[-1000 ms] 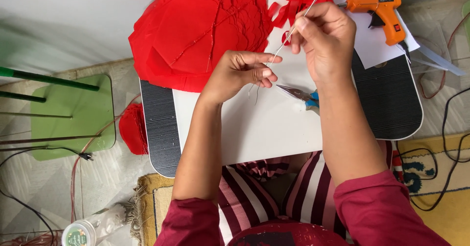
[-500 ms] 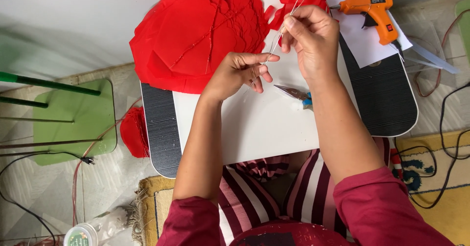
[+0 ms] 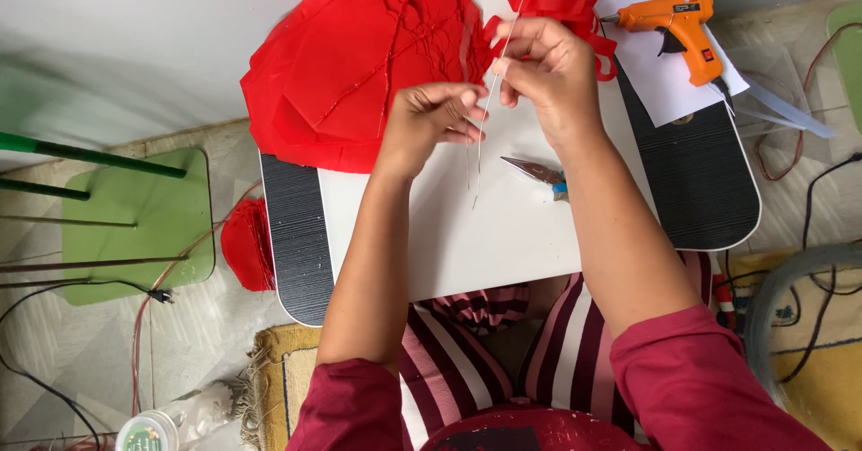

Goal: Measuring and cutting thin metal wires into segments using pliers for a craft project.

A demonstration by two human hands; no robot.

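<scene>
My right hand [image 3: 548, 65] and left hand [image 3: 437, 117] each pinch the thin wire [image 3: 485, 114] upright over the counter [image 3: 467, 244], pliers [image 3: 537, 172] just below my right wrist for reach

Both hands pinch thin wire [image 3: 480, 137]: left hand [image 3: 431, 119], right hand [image 3: 548, 69], over white lap table [image 3: 467, 244] w/ red paper [image 3: 359, 65].

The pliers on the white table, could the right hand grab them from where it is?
Probably yes. The pliers lie bare on the table just below the right hand, but its fingers are busy pinching the wire.
</scene>
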